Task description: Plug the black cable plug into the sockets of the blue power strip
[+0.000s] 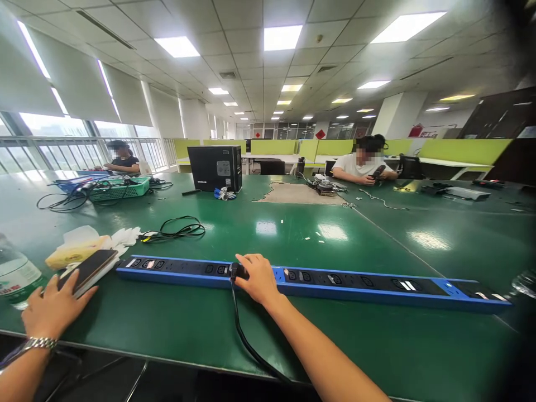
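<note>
Across the front of the table lies a long blue power strip [355, 294] with a black face and several sockets. My right hand [257, 276] is closed round a black power plug [239, 271] at the strip, left of its middle. Whether the prongs are fully in the socket is hidden. The plug's black cord [245, 338] runs down over the table's near edge. At the left, my left hand [52, 304] has its fingers spread on the near end of a dark phone-like slab [94, 265], which lies beside the strip's left end.
A clear plastic bottle [17, 273] and a yellow tissue pack [77, 251] are at the left. Behind them lie a coiled black cable [180, 228] and a green basket [121, 190]. A black computer tower [209, 167] stands farther back. Two people sit across the green table [234, 223].
</note>
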`<state>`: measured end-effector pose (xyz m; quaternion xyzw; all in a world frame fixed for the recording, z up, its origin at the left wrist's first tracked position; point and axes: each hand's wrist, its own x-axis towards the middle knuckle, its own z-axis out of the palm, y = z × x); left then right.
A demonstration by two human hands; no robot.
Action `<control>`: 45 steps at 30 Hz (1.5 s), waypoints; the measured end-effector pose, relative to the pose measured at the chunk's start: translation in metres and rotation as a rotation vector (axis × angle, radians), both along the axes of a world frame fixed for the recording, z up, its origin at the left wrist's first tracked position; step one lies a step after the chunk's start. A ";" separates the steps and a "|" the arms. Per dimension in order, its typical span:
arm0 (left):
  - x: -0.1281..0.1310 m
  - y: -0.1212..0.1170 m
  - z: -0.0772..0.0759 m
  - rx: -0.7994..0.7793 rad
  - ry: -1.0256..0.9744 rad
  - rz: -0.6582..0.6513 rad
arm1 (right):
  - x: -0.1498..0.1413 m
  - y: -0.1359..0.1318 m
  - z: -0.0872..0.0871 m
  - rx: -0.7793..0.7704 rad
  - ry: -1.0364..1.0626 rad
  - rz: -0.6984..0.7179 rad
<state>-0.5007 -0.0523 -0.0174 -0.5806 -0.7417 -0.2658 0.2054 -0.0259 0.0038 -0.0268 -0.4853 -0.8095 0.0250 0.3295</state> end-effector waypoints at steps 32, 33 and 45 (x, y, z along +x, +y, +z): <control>0.363 0.039 -0.022 -0.157 0.047 -0.701 | 0.209 -0.036 -0.012 0.035 0.144 -0.191; 0.363 0.039 -0.021 -0.162 0.030 -0.701 | 0.209 -0.036 -0.012 0.040 0.132 -0.196; 0.426 0.031 -0.003 -0.153 -0.141 -0.943 | 0.201 -0.037 -0.039 0.137 0.027 -0.337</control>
